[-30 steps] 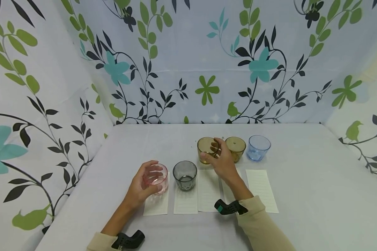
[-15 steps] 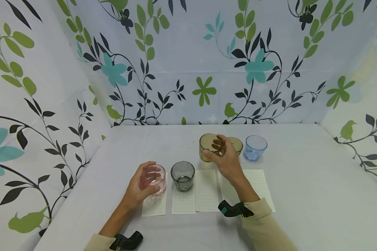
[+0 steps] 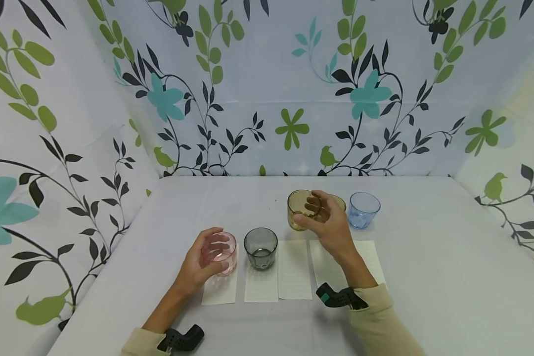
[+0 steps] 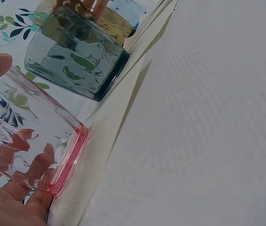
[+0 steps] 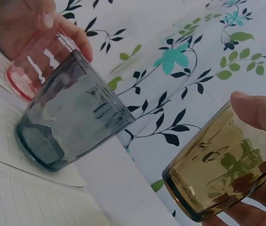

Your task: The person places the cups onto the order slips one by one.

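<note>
My left hand [image 3: 198, 264] is curled round a clear pink glass [image 3: 227, 254], which stands on the leftmost paper slip. The left wrist view shows thumb and fingers on opposite sides of this pink glass [image 4: 34, 136]. With my right hand [image 3: 333, 230] I grip an amber glass [image 3: 300, 217] by its right side, thumb in front and fingers behind. In the right wrist view the amber glass [image 5: 217, 169] looks raised off the table. Between the hands a grey glass [image 3: 260, 249] stands upright on the second slip. A second amber glass [image 3: 340, 201] is mostly hidden behind my right hand.
At the right end of the row stands a blue glass [image 3: 363, 211]. Several lined paper slips lie side by side, among them a middle slip [image 3: 294, 272] and a right one [image 3: 369, 257] partly under my forearm. Patterned cloth [image 3: 249, 99] rises behind the white table [image 3: 427, 237].
My right hand has moved the amber glass slightly to the right and up, and it now covers more of the second amber glass. The left hand has stayed on the pink glass.
</note>
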